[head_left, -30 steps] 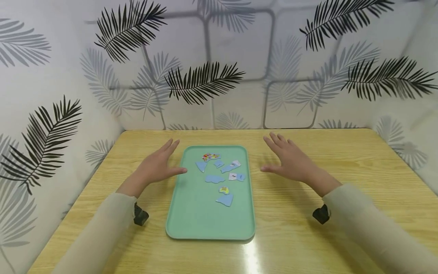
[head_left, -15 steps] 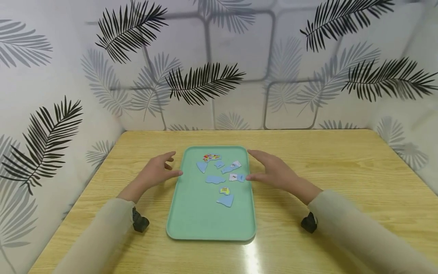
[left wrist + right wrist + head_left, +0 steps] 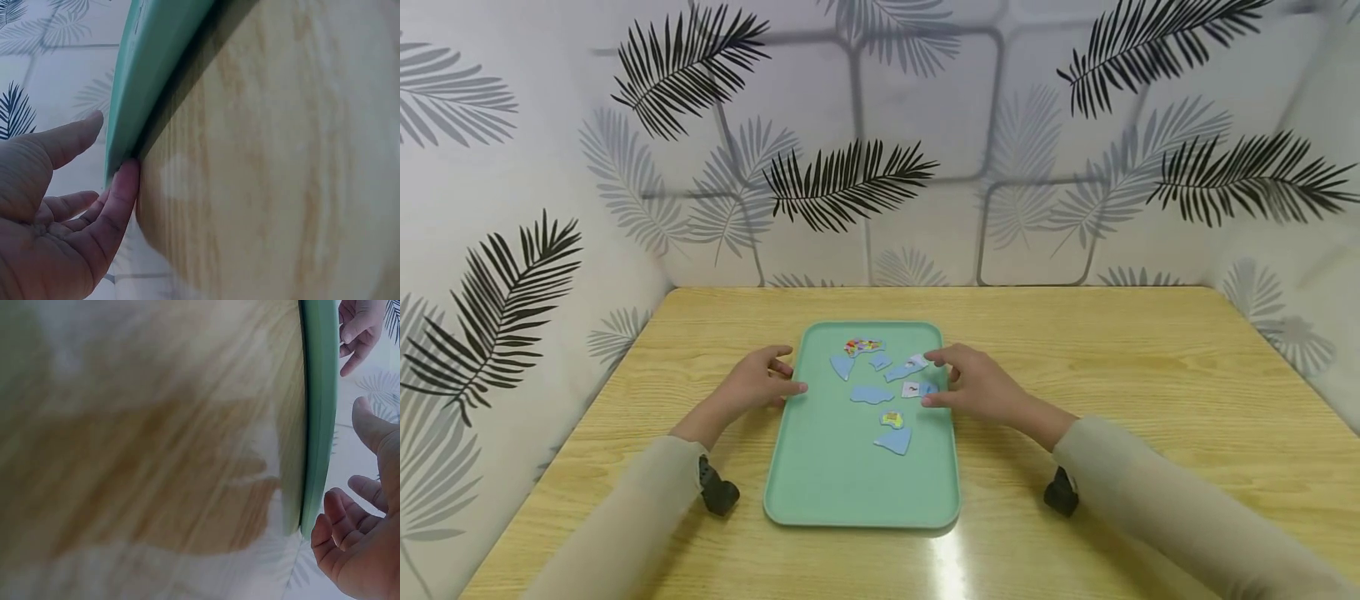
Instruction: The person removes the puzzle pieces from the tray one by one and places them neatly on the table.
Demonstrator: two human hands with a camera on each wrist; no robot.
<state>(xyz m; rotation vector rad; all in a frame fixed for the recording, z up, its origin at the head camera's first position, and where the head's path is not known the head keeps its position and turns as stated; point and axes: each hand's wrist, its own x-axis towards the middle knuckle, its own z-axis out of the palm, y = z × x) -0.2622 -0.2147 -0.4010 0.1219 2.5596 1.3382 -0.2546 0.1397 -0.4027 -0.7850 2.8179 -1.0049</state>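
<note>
A green tray (image 3: 842,487) lies on the wooden table, bearing several flat, irregular cut-out pieces. Among them are a multicoloured piece (image 3: 862,346), a yellow piece (image 3: 892,419), a plain blue piece (image 3: 872,394) and a white-and-blue piece (image 3: 912,389). My left hand (image 3: 751,385) is at the tray's left edge; in the left wrist view a fingertip (image 3: 128,172) meets the outer wall, thumb apart from the rim. My right hand (image 3: 981,383) reaches over the right edge, fingers loosely bent, thumb tip beside the white-and-blue piece. No piece shows in either hand.
The wooden table (image 3: 1112,358) extends on both sides of the tray. Behind and to the left stands a pale wall covering (image 3: 917,108) with a leaf pattern. A black wrist device (image 3: 718,492) sits under the left sleeve, another (image 3: 1062,493) under the right.
My right hand has moved left, from beside the tray to over its right edge, its fingers bending. My left hand has lowered slightly at the left edge. Tray and pieces stay put.
</note>
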